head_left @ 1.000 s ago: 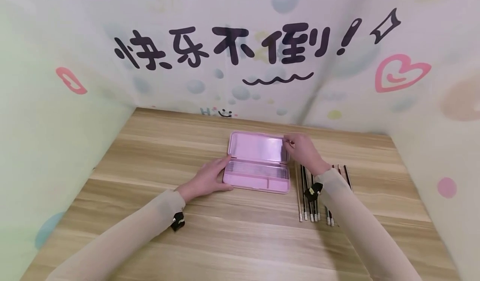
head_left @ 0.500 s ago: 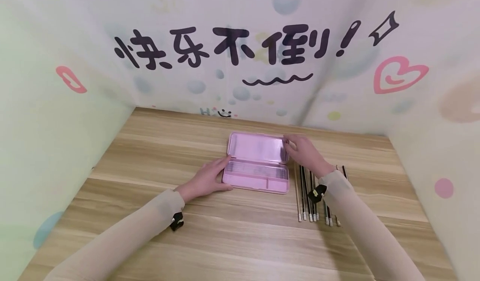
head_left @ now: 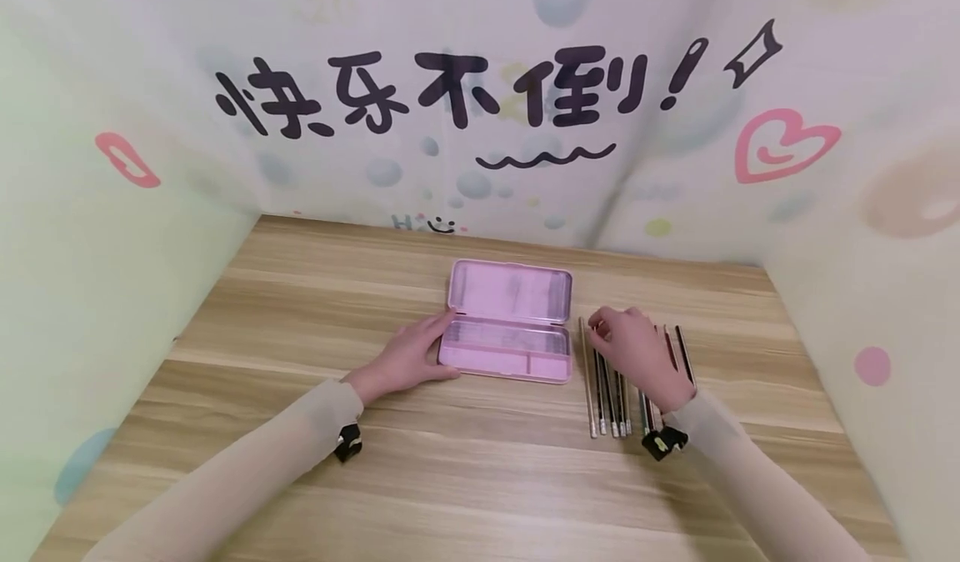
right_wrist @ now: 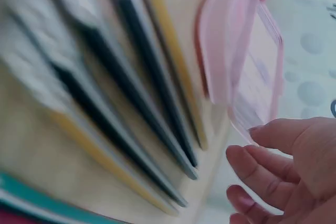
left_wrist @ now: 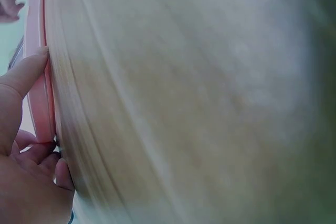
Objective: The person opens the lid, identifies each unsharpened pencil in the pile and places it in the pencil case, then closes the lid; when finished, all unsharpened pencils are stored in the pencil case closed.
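Note:
A pink pencil case (head_left: 505, 358) lies with its lid (head_left: 510, 291) folded back on the wooden table, its compartments showing no pencils. My left hand (head_left: 401, 362) holds the case's left end, thumb along the front side and fingers at the end and hinge; the left wrist view shows the thumb (left_wrist: 32, 69) pressed to the pink wall. Over the upper ends of several pencils (head_left: 600, 399) hovers my right hand (head_left: 637, 349), fingers loosely bent. In the right wrist view nothing shows between those fingers (right_wrist: 273, 177), and the pencils lie beside them.
The pencils lie in a loose row right of the case, eraser ends towards me, partly hidden by the right hand and sleeve. Black, yellow and teal (right_wrist: 31, 203) ones show. A printed cloth wall (head_left: 495, 187) stands behind the table (head_left: 465, 479), with more at both sides.
My right hand has left the lid's right edge and come down and right over the pencils. The left hand stays on the case. The view has shifted slightly.

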